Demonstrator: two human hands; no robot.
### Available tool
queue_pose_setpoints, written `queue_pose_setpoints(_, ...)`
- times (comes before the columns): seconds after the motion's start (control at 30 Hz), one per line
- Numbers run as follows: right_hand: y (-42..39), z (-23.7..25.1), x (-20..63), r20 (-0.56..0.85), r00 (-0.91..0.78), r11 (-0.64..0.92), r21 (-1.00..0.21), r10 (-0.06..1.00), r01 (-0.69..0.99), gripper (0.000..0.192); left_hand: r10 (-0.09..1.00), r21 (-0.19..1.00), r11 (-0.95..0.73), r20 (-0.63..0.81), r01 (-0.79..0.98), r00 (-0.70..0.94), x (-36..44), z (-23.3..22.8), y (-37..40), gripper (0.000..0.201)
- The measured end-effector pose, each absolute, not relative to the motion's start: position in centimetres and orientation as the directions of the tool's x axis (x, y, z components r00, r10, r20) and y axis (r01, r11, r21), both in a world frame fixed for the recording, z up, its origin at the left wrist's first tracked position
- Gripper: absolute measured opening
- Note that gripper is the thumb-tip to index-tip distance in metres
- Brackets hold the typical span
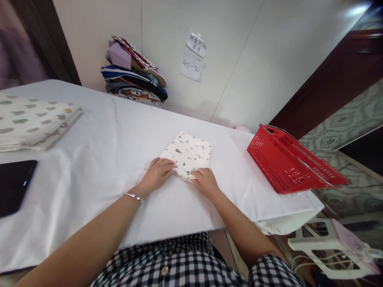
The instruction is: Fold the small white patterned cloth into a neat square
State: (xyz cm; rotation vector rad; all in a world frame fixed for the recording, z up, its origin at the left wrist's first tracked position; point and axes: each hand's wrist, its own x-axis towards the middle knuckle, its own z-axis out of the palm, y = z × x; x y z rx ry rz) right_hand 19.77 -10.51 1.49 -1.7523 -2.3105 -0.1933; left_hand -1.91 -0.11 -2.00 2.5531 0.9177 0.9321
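A small folded white cloth [188, 153] with tiny printed figures lies in the middle of the white-covered table [113, 135]. My left hand [157, 172] rests on its near left corner, fingers curled over the edge. My right hand [205, 181] grips the near right corner, fingers tucked at the layered edge. A silver bracelet [133, 196] is on my left wrist.
A red plastic basket [287, 161] sits at the table's right end. A pile of folded patterned cloths [32, 119] lies at the left, a dark tablet [13, 183] near it. Stacked colourful fabrics [134, 75] lean on the wall. A white stool [329, 247] stands at lower right.
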Motion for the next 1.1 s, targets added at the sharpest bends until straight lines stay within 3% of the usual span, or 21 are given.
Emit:
queue_pose_setpoints(0.6,-10.9,0.4,19.9,0.332,-0.232,0.288,-0.132,0.914,0.948,0.017,0.705,0.523,-0.709,0.496,0.473,0.508,-2.2,-1.5,-0.2,0.026)
queue_pose_setpoints(0.93,-11.5,0.1,20.7,0.347,-0.212,0.285,-0.176,0.914,0.942,0.019,0.708,0.528,-0.702,0.446,0.477,0.548,-2.3,-1.2,0.1,0.030)
queue_pose_setpoints(1.1,-12.0,-0.7,21.0,0.416,-0.201,0.304,-0.198,0.887,0.932,0.022,0.729,0.556,-0.683,0.489,0.473,0.478,-2.5,-1.5,0.1,0.029)
